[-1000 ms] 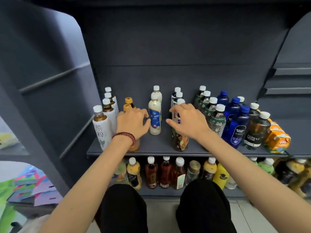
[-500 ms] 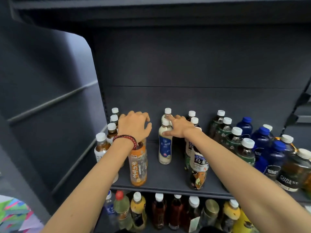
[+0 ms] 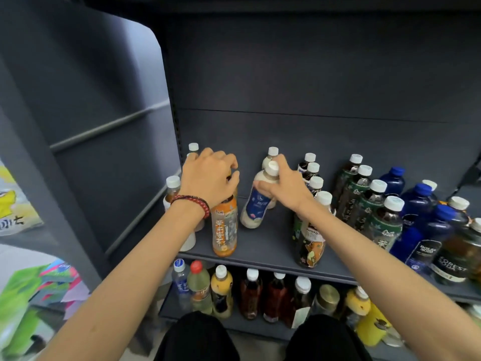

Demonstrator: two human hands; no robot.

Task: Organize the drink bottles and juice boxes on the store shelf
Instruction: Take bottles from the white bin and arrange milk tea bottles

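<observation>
gripping orange bottle (image 3: 224,227), cream bottle (image 3: 256,205)

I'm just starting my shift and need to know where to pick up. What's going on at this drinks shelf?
A person is sorting drinks on the upper shelf. The left hand grips the top of an orange-labelled bottle standing near the front edge. The right hand grips the neck of a cream bottle with a blue label, which is tilted. To the right, green-labelled bottles and blue bottles stand in rows.
</observation>
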